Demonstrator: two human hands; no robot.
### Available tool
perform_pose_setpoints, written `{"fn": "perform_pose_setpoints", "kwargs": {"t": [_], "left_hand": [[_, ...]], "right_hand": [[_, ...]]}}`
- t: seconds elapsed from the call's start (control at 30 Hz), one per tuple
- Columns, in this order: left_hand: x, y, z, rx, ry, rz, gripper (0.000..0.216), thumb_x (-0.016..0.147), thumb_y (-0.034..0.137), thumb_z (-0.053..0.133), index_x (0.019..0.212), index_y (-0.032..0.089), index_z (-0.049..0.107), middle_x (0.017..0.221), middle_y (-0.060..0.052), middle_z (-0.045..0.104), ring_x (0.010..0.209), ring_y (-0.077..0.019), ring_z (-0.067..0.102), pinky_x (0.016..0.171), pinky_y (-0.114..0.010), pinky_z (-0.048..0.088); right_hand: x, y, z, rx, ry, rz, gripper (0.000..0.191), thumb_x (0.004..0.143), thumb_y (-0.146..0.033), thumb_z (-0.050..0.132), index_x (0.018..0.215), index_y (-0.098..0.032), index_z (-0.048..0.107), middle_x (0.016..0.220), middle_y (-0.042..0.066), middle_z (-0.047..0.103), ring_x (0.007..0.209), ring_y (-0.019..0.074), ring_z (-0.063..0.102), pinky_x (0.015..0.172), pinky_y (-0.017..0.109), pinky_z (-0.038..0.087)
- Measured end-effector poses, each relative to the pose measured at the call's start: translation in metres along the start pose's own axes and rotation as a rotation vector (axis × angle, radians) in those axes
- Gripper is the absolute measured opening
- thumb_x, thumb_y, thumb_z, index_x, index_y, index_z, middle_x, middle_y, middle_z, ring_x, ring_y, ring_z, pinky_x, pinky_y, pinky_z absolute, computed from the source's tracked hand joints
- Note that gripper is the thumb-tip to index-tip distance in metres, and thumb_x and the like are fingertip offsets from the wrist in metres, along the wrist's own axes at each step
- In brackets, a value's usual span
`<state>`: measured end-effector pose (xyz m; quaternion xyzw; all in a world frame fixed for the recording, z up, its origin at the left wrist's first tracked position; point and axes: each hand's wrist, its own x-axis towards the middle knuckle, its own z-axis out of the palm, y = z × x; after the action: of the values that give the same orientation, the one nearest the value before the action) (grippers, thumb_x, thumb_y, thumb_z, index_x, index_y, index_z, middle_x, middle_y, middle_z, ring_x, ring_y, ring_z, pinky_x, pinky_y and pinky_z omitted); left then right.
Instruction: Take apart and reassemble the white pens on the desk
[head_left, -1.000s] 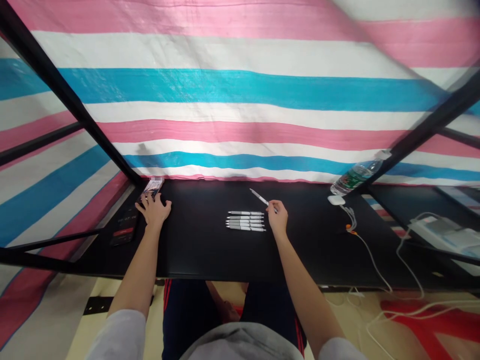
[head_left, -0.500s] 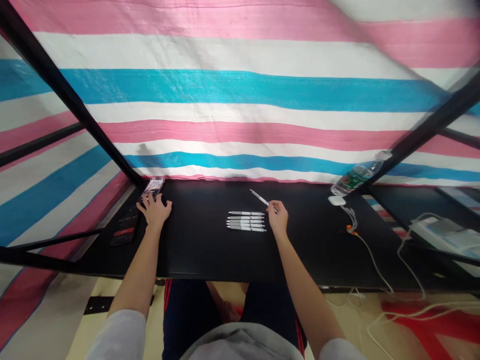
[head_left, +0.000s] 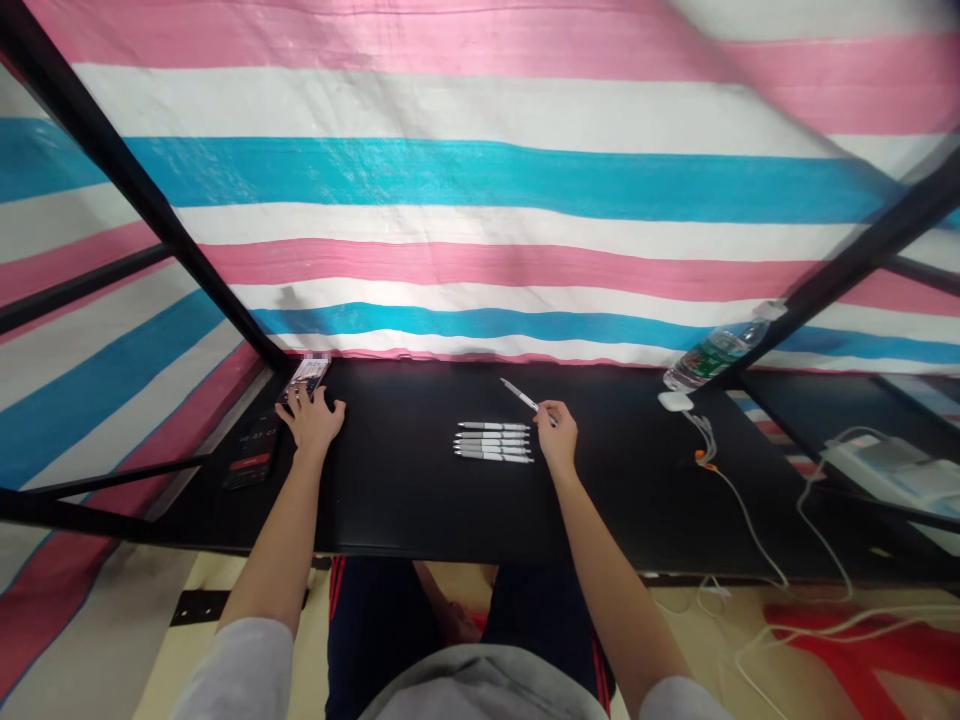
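Observation:
My right hand (head_left: pixel 556 432) is closed round the rear end of a white pen (head_left: pixel 519 394), whose tip points to the far left. Just left of that hand lie several white and grey pens (head_left: pixel 492 442) in a stack of parallel rows on the black table (head_left: pixel 405 500). My left hand (head_left: pixel 311 420) rests at the table's left side with its fingers spread. Its fingertips touch the lower part of a phone (head_left: pixel 309 372) with a lit screen. A second, dark phone (head_left: pixel 252 452) with a red bar on its screen lies beside my left wrist.
At the back right, a clear water bottle (head_left: pixel 712 358) leans near a black frame post. A white charger (head_left: pixel 675 401) with cables (head_left: pixel 742 510) lies in front of it. A whitish box-like thing (head_left: pixel 892 465) sits far right. Striped sheeting (head_left: pixel 480 180) hangs behind the table.
Hardly anything differs. Both hands keep their places, and the view has shifted very slightly.

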<state>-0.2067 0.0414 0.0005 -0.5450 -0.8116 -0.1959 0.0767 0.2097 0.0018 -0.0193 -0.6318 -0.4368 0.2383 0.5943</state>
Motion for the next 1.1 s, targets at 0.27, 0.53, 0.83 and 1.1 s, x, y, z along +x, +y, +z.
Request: {"fn": "perform_pose_setpoints", "kwargs": {"t": [0.27, 0.53, 0.83, 1.1], "left_hand": [[0.001, 0.001, -0.001, 0.008, -0.010, 0.004, 0.050, 0.082, 0.031, 0.046, 0.127, 0.011, 0.055, 0.150, -0.022, 0.035, 0.144, -0.0373, 0.019, 0.113, -0.065, 0.009], [0.000, -0.001, 0.002, -0.023, 0.017, 0.023, 0.049, 0.082, 0.031, 0.047, 0.126, 0.011, 0.056, 0.150, -0.022, 0.035, 0.143, -0.0372, 0.020, 0.112, -0.066, 0.009], [-0.001, 0.002, -0.002, -0.224, 0.164, 0.208, 0.035, 0.080, 0.018, 0.047, 0.109, 0.013, 0.065, 0.132, -0.017, 0.054, 0.130, -0.0305, 0.043, 0.110, -0.048, 0.030], [-0.042, 0.117, -0.009, -0.792, 0.002, 0.427, 0.025, 0.086, 0.019, 0.046, 0.100, 0.017, 0.067, 0.098, -0.008, 0.069, 0.092, -0.0206, 0.063, 0.084, -0.034, 0.049]], "right_hand": [[0.000, 0.000, 0.000, -0.016, -0.008, -0.005, 0.016, 0.078, -0.035, 0.053, 0.082, -0.020, 0.059, 0.065, 0.001, 0.063, 0.065, 0.0173, 0.061, 0.069, 0.029, 0.046], [0.000, 0.001, 0.000, -0.002, -0.013, -0.004, 0.019, 0.078, -0.037, 0.054, 0.082, -0.019, 0.059, 0.064, 0.001, 0.063, 0.065, 0.0172, 0.061, 0.067, 0.028, 0.046], [0.005, 0.002, -0.001, 0.065, -0.075, -0.025, 0.025, 0.077, -0.042, 0.061, 0.085, -0.019, 0.067, 0.073, 0.004, 0.068, 0.067, 0.0180, 0.061, 0.064, 0.028, 0.046], [0.008, -0.003, -0.002, 0.172, -0.202, -0.059, 0.032, 0.076, -0.046, 0.065, 0.090, -0.018, 0.070, 0.078, 0.006, 0.072, 0.070, 0.0193, 0.064, 0.063, 0.030, 0.048]]}}
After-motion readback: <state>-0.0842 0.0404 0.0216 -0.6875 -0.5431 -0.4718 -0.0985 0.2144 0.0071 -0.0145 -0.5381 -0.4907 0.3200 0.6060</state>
